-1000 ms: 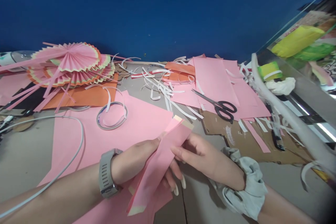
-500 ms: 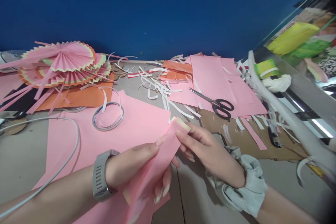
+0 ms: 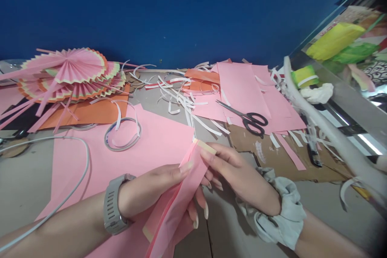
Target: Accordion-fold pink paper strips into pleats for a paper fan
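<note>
Between my hands is a folded strip of pink paper [image 3: 181, 193] with pale yellow edges, slanting from upper right to lower left. My left hand [image 3: 166, 181] grips it along its length, thumb on top and fingers wrapped underneath. At its upper end, my right hand [image 3: 226, 161] pinches the pale yellow edge between thumb and fingers. Beneath my left forearm lies a large pink sheet [image 3: 163, 129], and a roll of tape [image 3: 123, 134] rests on it. Black-handled scissors [image 3: 244, 117] lie beyond my right hand on pink paper.
Pleated pink paper fans [image 3: 72, 68] are stacked at the back left on orange paper [image 3: 87, 111]. White paper strips [image 3: 187, 105] are scattered in the middle. A box cutter [image 3: 313, 149] lies on brown cardboard [image 3: 278, 161] at right. A white cable [image 3: 89, 157] curves across the left side.
The folded pink paper has turned slightly, and its folds have parted a little lower down. My left fingers have shifted beneath it. My right hand keeps its pinch at the top edge.
</note>
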